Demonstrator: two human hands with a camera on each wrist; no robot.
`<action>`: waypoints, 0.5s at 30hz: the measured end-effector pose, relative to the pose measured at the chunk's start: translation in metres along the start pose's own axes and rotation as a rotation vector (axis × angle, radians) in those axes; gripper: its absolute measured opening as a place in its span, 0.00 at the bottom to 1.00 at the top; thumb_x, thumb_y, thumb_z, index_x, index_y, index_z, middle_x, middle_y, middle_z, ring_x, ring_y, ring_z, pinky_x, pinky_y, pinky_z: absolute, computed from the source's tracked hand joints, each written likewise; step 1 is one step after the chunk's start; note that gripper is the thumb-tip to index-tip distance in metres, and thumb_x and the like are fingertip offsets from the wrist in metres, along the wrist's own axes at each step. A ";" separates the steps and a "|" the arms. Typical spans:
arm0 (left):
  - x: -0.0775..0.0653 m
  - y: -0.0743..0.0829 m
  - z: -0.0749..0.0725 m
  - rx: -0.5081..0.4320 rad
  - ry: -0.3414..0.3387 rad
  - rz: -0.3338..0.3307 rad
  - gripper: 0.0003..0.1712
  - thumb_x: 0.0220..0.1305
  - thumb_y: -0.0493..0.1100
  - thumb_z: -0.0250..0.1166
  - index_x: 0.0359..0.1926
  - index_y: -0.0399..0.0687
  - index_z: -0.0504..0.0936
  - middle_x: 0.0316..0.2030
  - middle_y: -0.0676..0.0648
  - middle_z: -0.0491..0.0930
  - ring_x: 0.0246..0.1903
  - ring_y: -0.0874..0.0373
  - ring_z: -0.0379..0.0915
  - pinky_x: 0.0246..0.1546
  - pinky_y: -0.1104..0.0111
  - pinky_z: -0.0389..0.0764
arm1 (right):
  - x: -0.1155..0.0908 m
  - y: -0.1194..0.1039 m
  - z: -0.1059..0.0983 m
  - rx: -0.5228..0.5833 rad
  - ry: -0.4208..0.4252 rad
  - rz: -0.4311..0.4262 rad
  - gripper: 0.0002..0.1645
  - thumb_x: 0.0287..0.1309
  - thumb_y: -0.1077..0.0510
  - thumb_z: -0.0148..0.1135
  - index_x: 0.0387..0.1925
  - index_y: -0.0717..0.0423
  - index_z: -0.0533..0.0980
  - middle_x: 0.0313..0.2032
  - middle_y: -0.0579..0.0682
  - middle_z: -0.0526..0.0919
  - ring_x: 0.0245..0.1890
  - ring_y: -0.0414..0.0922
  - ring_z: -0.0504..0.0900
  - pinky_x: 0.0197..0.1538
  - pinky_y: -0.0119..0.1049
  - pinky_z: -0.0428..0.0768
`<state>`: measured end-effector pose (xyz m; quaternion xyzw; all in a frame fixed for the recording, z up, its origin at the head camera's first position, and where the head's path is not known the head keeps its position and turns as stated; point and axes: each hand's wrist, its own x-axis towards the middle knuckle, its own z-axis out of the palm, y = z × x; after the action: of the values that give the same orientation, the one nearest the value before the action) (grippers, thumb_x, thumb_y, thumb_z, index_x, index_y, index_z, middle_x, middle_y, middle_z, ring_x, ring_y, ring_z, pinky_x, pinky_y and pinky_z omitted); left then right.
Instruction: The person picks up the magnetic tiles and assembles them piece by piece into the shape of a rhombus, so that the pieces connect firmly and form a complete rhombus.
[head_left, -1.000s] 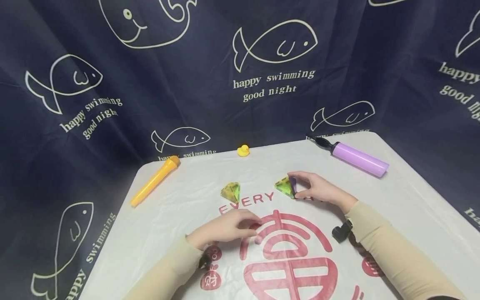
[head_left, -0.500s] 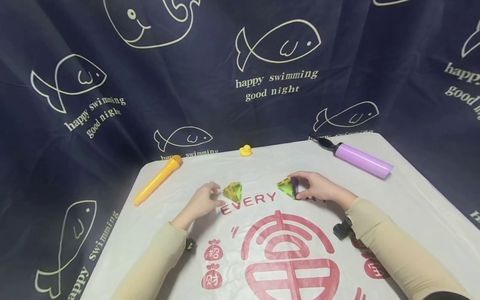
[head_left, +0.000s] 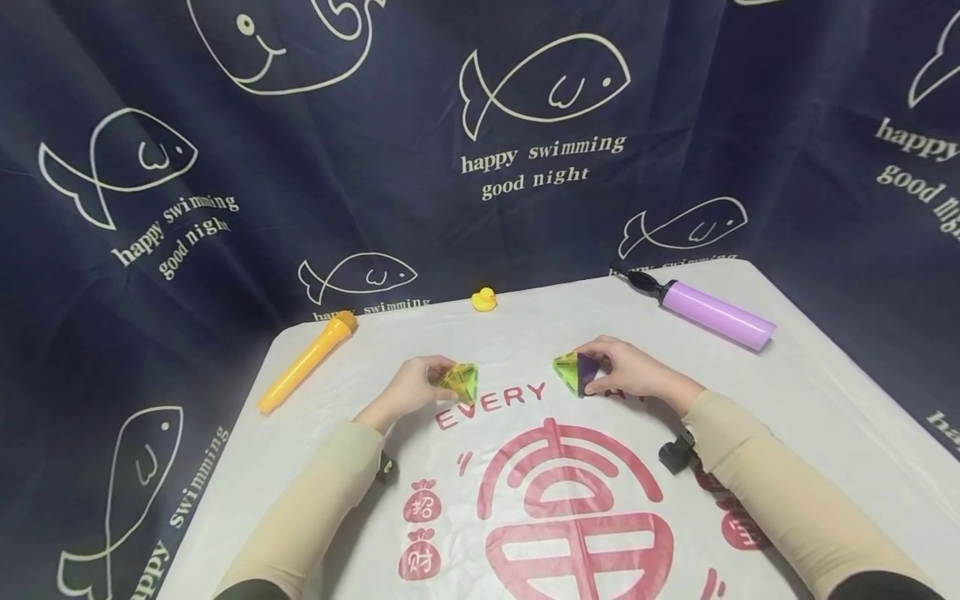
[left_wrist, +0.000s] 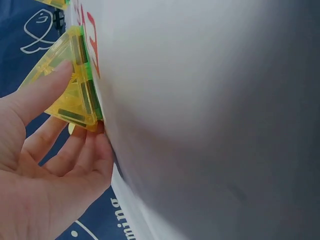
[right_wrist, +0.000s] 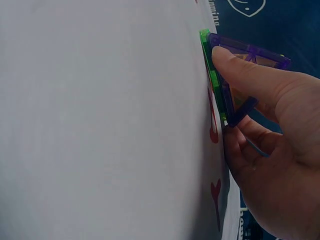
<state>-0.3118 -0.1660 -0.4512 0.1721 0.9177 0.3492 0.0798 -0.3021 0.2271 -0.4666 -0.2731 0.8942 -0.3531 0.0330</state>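
Note:
Two small pyramids built from translucent magnetic tiles stand on the white cloth. My left hand [head_left: 412, 387] grips the left pyramid [head_left: 465, 382], which is yellow and green. The left wrist view shows the thumb on the yellow tile face [left_wrist: 80, 102] and the other fingers curled around its lower side. My right hand [head_left: 633, 368] pinches the right pyramid [head_left: 566, 373] by its purple tile [right_wrist: 245, 107], between thumb and fingers. A green tile [right_wrist: 215, 82] forms its base against the cloth. A gap of cloth separates the pyramids.
A yellow rubber duck [head_left: 484, 299] sits at the back edge. An orange toy microphone [head_left: 309, 362] lies at the left, a purple hand pump [head_left: 716, 314] at the back right. The white tablecloth [head_left: 360, 517] carries red print. A dark blue fish-patterned curtain [head_left: 420, 200] hangs behind.
My left hand has moved left and away from me, from over the red print to the left pyramid, and now grips it. The right hand keeps its hold, with the right pyramid turned slightly.

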 end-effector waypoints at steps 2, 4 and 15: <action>0.001 -0.001 0.001 0.000 0.004 -0.003 0.27 0.49 0.36 0.80 0.53 0.44 0.86 0.47 0.46 0.86 0.48 0.49 0.80 0.58 0.53 0.76 | 0.003 -0.001 0.002 -0.008 0.002 -0.005 0.37 0.47 0.59 0.82 0.58 0.68 0.77 0.45 0.55 0.80 0.44 0.50 0.78 0.50 0.48 0.77; 0.002 0.000 0.002 -0.001 0.007 -0.004 0.27 0.49 0.36 0.81 0.53 0.45 0.86 0.46 0.47 0.86 0.48 0.50 0.80 0.58 0.54 0.77 | 0.005 -0.002 0.003 -0.014 0.005 -0.008 0.36 0.47 0.58 0.82 0.56 0.69 0.78 0.43 0.54 0.79 0.41 0.48 0.76 0.45 0.43 0.77; 0.013 0.023 0.016 -0.064 -0.035 -0.007 0.23 0.51 0.36 0.80 0.50 0.43 0.86 0.40 0.50 0.85 0.43 0.55 0.82 0.52 0.60 0.81 | 0.016 -0.018 0.016 0.054 -0.011 0.057 0.30 0.54 0.62 0.77 0.57 0.68 0.78 0.40 0.55 0.78 0.35 0.47 0.78 0.29 0.36 0.79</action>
<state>-0.3138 -0.1348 -0.4483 0.1721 0.9052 0.3749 0.1024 -0.3030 0.1987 -0.4643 -0.2484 0.8915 -0.3747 0.0555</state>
